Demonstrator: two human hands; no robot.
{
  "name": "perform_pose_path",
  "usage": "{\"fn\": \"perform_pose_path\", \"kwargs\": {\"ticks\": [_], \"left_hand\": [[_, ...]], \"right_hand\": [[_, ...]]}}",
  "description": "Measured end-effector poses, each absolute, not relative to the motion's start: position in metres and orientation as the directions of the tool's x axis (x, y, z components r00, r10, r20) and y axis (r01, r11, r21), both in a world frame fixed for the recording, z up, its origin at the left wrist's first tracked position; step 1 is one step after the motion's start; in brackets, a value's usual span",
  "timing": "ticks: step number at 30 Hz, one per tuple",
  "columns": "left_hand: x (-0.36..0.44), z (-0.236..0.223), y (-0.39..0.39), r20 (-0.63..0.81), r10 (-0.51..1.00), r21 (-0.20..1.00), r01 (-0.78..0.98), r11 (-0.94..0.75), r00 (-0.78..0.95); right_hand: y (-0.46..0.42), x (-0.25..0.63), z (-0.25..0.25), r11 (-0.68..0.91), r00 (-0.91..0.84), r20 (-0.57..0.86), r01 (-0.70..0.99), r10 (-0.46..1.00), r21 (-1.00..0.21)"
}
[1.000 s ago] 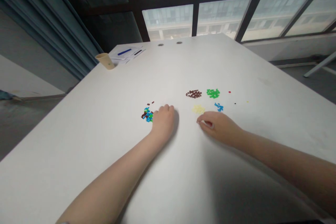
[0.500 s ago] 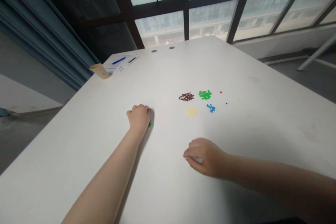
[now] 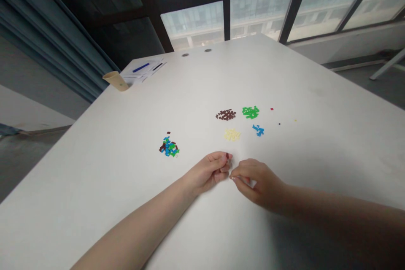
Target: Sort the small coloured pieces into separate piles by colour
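Note:
Between thumb and fingertips, my left hand [image 3: 211,172] pinches a small dark brown piece [image 3: 227,156], raised over the table in front of me. Close beside it on the right, my right hand [image 3: 257,181] has thumb and index finger pressed together; what they hold, if anything, is too small to make out. Just beyond the hands lie a pale yellow pile [image 3: 232,135] and a small blue pile [image 3: 258,130]. Behind these are a brown pile [image 3: 226,114] and a green pile [image 3: 250,112]. A mixed pile [image 3: 168,147] of brown, blue and green pieces lies left of my hands.
Single pieces lie apart: a brown one [image 3: 168,132], a red one [image 3: 271,109], a black one [image 3: 279,124] and a yellow one [image 3: 295,120]. A paper cup [image 3: 116,81] and papers [image 3: 136,71] with a blue pen [image 3: 141,67] are at the table's far left.
My left hand went left over the mixed pile, then came back to the right with a brown piece. My right hand drew back from the yellow pile toward me and now meets the left.

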State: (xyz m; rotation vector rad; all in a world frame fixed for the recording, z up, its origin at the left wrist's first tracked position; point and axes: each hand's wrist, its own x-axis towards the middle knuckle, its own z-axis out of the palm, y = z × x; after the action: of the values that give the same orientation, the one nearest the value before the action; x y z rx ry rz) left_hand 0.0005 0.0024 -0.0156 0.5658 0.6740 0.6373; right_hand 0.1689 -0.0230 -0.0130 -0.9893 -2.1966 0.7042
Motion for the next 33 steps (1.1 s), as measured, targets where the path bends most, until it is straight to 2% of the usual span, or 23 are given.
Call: {"fn": "perform_pose_path", "kwargs": {"ticks": [4, 9, 14, 17, 21, 26, 33], "left_hand": [[-0.0042, -0.0207, 0.0067, -0.369, 0.652, 0.596, -0.369, 0.713, 0.662], [-0.0065, -0.0206, 0.0084, -0.369, 0.626, 0.581, -0.356, 0.732, 0.687], [-0.0043, -0.0178, 0.0065, -0.387, 0.634, 0.598, -0.341, 0.725, 0.669], [-0.0027, -0.0172, 0.0046, -0.392, 0.66, 0.644, -0.321, 0.695, 0.641], [-0.0019, -0.017, 0.0028, -0.376, 0.66, 0.715, -0.25, 0.653, 0.65], [-0.0027, -0.0159, 0.0028, -0.373, 0.647, 0.751, -0.194, 0.631, 0.665], [-0.0046, -0.0153, 0.003, -0.404, 0.614, 0.772, -0.107, 0.626, 0.678]], "right_hand": [[-0.0234, 0.1682, -0.0133, 0.545, -0.523, 0.293, 0.432, 0.8, -0.719], [-0.0227, 0.1698, -0.0135, 0.519, -0.495, 0.288, 0.427, 0.819, -0.74], [-0.0216, 0.175, -0.0098, 0.479, -0.276, 0.392, 0.478, 0.878, -0.736], [-0.0206, 0.1753, -0.008, 0.51, -0.202, 0.473, 0.448, 0.858, -0.734], [-0.0191, 0.1714, -0.0104, 0.572, -0.201, 0.539, 0.394, 0.818, -0.72], [-0.0178, 0.1694, -0.0141, 0.591, -0.208, 0.557, 0.39, 0.804, -0.706], [-0.019, 0.1705, -0.0099, 0.542, -0.252, 0.48, 0.398, 0.84, -0.74]]}}
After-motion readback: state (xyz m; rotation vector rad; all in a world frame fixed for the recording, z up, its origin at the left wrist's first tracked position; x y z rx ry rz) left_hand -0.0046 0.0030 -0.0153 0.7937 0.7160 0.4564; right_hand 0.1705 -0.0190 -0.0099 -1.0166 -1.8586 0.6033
